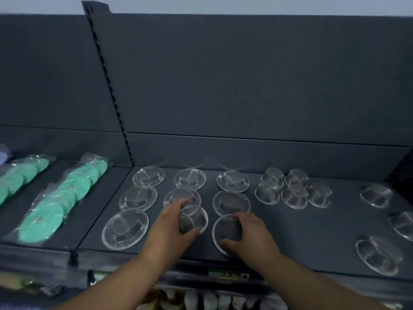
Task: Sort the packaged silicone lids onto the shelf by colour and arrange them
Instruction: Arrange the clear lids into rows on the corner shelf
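Observation:
Several clear round lids lie in three columns on the dark shelf (pixel 301 231). My left hand (pixel 169 227) grips a clear lid (pixel 195 219) at the front of the middle column, tilted slightly up off the shelf. My right hand (pixel 250 236) holds another clear lid (pixel 225 231) at the front of the right column, fingers around its rim. Packaged green lids (pixel 42 220) lie in overlapping rows on the left shelf section. A second green row (pixel 13 182) sits further left.
A cluster of small clear lids (pixel 292 189) sits at the back right. Loose clear lids (pixel 377 253) are scattered at the far right. A slotted upright post (pixel 107 86) divides the back panel. Goods show on the shelf below.

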